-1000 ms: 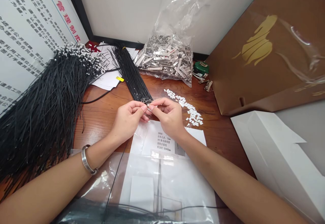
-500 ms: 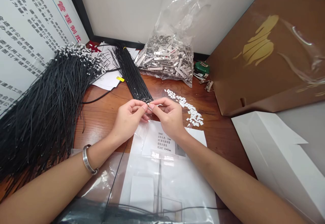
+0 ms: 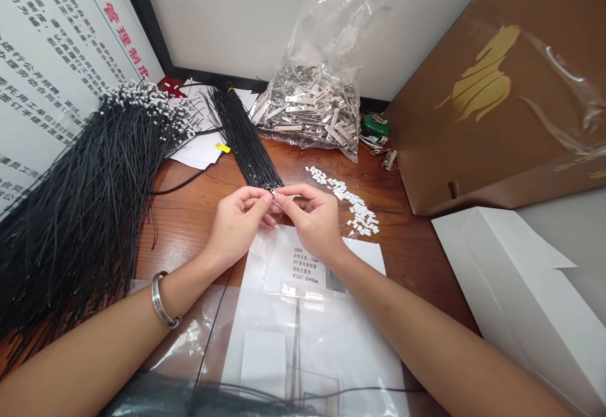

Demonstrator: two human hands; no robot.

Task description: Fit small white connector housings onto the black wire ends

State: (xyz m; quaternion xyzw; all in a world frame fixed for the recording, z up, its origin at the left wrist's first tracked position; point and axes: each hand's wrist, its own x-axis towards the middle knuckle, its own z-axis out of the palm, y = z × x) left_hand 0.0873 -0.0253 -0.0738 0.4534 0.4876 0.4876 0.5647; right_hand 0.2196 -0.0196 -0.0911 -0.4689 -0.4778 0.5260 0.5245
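My left hand (image 3: 241,221) is closed in a pinch, and a thin black wire (image 3: 211,335) runs from below it down towards the front edge. Thumb tip to thumb tip with it, my right hand (image 3: 315,218) is pinched too. A tiny pale bit shows between the fingertips, too small to make out. Just beyond the fingers lies a tied bundle of black wires (image 3: 249,139) with metal-tipped near ends. Small white plastic pieces (image 3: 357,205) are scattered to the right of my right hand.
A large heap of black wires with white tips (image 3: 85,209) fills the left side. At the back stands a clear bag of metal strips (image 3: 312,101), beside a green tape measure (image 3: 376,125). A brown box (image 3: 473,120) borders the right. Printed paper (image 3: 284,253) and clear plastic lie under my forearms.
Both hands stay pinched together at nearly the same spot. The fingertips have shifted very slightly left, and the view has moved a little too.
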